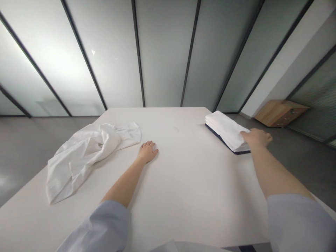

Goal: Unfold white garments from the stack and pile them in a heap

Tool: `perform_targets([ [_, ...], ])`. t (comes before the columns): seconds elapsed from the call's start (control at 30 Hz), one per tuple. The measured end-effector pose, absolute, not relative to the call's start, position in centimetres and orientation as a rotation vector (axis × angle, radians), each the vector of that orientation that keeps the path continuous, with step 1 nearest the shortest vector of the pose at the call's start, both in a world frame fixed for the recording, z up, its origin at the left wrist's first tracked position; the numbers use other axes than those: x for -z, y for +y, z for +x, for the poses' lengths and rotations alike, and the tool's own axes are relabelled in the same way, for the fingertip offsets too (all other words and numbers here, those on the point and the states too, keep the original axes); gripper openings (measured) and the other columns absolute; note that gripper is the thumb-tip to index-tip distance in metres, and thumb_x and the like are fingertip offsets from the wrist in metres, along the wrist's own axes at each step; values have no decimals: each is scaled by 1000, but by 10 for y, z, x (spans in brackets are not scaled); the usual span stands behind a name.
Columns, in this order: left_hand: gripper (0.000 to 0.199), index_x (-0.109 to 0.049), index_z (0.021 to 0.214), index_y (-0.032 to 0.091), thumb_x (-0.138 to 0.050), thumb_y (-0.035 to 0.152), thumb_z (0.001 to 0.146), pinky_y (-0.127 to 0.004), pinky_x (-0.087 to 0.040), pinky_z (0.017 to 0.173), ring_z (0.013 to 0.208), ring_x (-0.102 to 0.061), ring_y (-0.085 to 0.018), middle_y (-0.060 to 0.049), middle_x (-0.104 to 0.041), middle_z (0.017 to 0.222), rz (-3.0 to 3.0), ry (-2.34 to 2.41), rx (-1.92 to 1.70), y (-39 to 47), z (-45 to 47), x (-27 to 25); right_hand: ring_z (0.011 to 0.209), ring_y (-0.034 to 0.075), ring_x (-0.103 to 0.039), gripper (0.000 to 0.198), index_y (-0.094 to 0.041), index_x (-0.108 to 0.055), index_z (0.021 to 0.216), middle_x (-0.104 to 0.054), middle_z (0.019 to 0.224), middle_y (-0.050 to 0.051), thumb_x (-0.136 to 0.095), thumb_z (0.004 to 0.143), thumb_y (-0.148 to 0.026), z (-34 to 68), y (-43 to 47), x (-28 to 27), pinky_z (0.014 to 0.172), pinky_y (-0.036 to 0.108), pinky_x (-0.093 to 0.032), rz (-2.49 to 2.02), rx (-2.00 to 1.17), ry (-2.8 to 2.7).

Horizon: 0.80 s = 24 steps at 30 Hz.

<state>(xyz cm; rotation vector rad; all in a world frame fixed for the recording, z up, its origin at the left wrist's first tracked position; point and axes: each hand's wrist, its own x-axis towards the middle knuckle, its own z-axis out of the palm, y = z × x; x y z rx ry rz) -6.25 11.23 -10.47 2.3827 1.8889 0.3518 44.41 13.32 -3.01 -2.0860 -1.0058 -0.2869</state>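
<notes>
My left hand [147,151] rests palm down on the white table [183,175], fingers loosely curled, holding nothing. A crumpled white garment [86,154] lies just to its left, not touching it. My right hand [256,138] lies on the near right corner of a stack of folded white cloths [225,129] that has a dark folded piece at the bottom. The stack sits by the table's right edge. Whether the fingers pinch the top cloth is hidden.
Frosted glass panels with dark frames stand behind the table. A low wooden cabinet [280,112] sits on the grey floor at the far right. A bit of cloth [168,246] shows at the table's near edge.
</notes>
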Motion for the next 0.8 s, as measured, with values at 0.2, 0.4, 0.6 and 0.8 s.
perform_targets([
  [0.2, 45, -54, 127, 19, -46, 40, 88, -39, -31, 108, 130, -43, -25, -12, -49, 140, 2393, 1872, -364, 117, -64, 110, 94, 31, -52, 16, -18, -63, 82, -57, 92, 18, -54, 74, -28, 402, 144, 9, 82, 46, -37, -1809, 423, -1310],
  [0.4, 45, -53, 127, 18, -45, 41, 89, -39, -31, 108, 130, -43, -25, -12, -49, 140, 2395, 1870, -359, 117, -65, 111, 97, 27, -57, 25, -18, -65, 98, -63, 99, 12, -55, 77, -25, 277, 129, 34, 88, 40, -44, -1385, 225, -1863],
  [0.6, 53, -42, 137, 16, -47, 39, 89, -38, -30, 110, 132, -41, -25, -13, -46, 142, 2355, 1866, -451, 114, -66, 110, 113, 26, -56, 35, -24, -64, 114, -63, 120, 9, -57, 84, -39, 191, 112, 86, 98, 41, -41, -1122, -295, -2364],
  [0.8, 45, -45, 134, 16, -39, 33, 93, -36, -34, 108, 130, -41, -21, -10, -47, 141, 2427, 1667, -740, 112, -61, 106, 126, 32, -45, 43, -21, -61, 121, -55, 132, 15, -50, 89, -47, 178, 124, 113, 105, 48, -29, -1697, -106, -2244],
])
